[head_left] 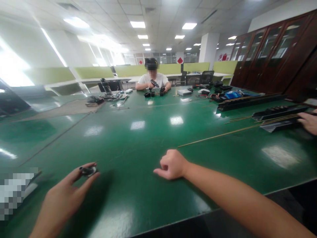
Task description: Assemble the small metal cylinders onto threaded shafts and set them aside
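My left hand (68, 188) is raised over the front left of the green table (138, 152). Between its thumb and fingers it grips a small dark metal part (89, 170) with a shiny round face; I cannot make out its exact kind. My right hand (172, 165) rests on the tabletop near the middle, fingers curled into a loose fist and thumb sticking out to the left. Nothing shows in it. Just beyond that fist lies the near end of a long thin brass-coloured rod (215, 136), which runs off to the right.
Black channel-shaped profiles (247, 103) and another person's hand (308, 122) are at the right. Across the table sits a person (153, 79) holding a power drill (155, 83). Tools and parts (225, 91) crowd the far right; a blurred white item (18, 188) lies left.
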{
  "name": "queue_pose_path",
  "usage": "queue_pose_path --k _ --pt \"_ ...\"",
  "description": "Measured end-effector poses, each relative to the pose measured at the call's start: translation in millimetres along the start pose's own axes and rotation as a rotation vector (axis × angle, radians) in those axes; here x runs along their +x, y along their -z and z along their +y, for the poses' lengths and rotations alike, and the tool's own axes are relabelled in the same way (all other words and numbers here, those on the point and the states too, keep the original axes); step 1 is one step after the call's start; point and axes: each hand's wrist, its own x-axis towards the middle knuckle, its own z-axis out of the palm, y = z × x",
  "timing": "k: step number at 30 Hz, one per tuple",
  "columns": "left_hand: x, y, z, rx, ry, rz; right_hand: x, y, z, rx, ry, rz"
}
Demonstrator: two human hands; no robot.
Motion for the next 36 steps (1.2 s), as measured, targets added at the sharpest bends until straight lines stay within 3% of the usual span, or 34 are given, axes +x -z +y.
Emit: queue_pose_path --k 4,8,12,17,22,30,36 --pt "16 -17.9 62 -0.159 -0.159 -0.068 -3 17 4 0.076 -0.008 0.082" --pt "24 -45.6 129 -0.351 -0.436 -0.182 -14 46 24 0.134 -0.214 0.247" --pt "24 -79.2 169 -0.458 -0.610 -0.267 -25 63 50 0.251 -0.418 0.147" --pt "16 -108.7 170 -0.545 -0.623 -0.305 -25 58 53 0.299 -0.424 -0.012" --pt "9 -114.3 165 -0.594 -0.617 -0.350 -22 50 42 0.364 -0.386 -0.160" --pt "9 -114.8 169 -0.592 -0.622 -0.374 -22 49 45 0.335 -0.391 -0.188" --pt "13 -121.2 162 -0.614 -0.568 -0.366 -19 50 41 0.279 -0.304 -0.103"
